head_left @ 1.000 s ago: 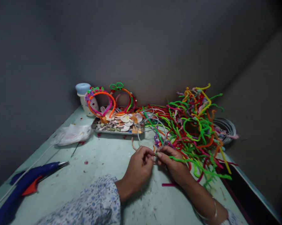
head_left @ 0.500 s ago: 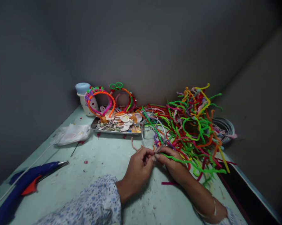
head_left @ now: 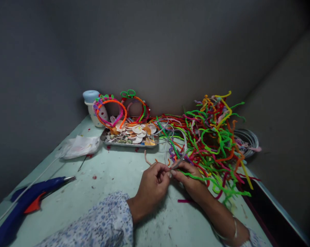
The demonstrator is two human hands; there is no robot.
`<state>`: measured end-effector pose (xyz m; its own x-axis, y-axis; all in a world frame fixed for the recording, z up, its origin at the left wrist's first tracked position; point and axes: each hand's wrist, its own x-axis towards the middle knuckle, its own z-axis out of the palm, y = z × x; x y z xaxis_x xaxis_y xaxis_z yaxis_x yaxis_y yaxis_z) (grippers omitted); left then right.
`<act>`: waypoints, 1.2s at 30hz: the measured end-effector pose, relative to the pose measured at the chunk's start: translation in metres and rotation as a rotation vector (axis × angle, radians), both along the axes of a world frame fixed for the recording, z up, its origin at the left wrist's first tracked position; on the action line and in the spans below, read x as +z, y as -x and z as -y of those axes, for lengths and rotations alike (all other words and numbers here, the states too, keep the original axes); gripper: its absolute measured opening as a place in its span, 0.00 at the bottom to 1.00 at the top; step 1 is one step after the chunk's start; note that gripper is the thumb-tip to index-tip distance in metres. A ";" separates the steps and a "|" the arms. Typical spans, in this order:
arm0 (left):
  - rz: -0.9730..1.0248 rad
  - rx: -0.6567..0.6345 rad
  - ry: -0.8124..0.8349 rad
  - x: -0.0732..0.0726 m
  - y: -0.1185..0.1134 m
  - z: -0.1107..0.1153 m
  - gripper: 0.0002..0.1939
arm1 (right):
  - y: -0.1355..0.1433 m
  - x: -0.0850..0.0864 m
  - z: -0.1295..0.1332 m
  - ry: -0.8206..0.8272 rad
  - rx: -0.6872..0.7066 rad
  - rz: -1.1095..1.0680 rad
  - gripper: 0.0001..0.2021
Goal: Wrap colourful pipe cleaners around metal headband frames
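My left hand (head_left: 155,181) and my right hand (head_left: 192,180) meet fingertip to fingertip over the table. Both pinch one end of a thin grey headband (head_left: 185,142), whose curve rises above my fingers. A bright green pipe cleaner (head_left: 214,179) runs from my right fingertips across the back of that hand and out to the right. The exact spot where it meets the headband is hidden between my fingers. A short magenta pipe cleaner (head_left: 185,201) lies beneath my right hand.
A metal tray (head_left: 129,145) holds shells, with decorated headbands (head_left: 125,113) behind it and a blue-lidded jar (head_left: 94,109). Tangled pipe cleaners (head_left: 216,137) heap up at right. A blue glue gun (head_left: 28,202) and a plastic bag (head_left: 80,147) lie left.
The grey headband has swung to the right above my hands. The free end of the green pipe cleaner has dropped slightly. My hands have barely moved.
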<state>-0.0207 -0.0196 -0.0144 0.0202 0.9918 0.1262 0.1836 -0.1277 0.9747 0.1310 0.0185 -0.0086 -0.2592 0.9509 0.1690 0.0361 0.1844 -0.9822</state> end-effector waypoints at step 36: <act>0.071 0.043 0.031 0.001 0.001 -0.007 0.07 | 0.005 -0.013 0.002 0.059 -0.067 0.022 0.10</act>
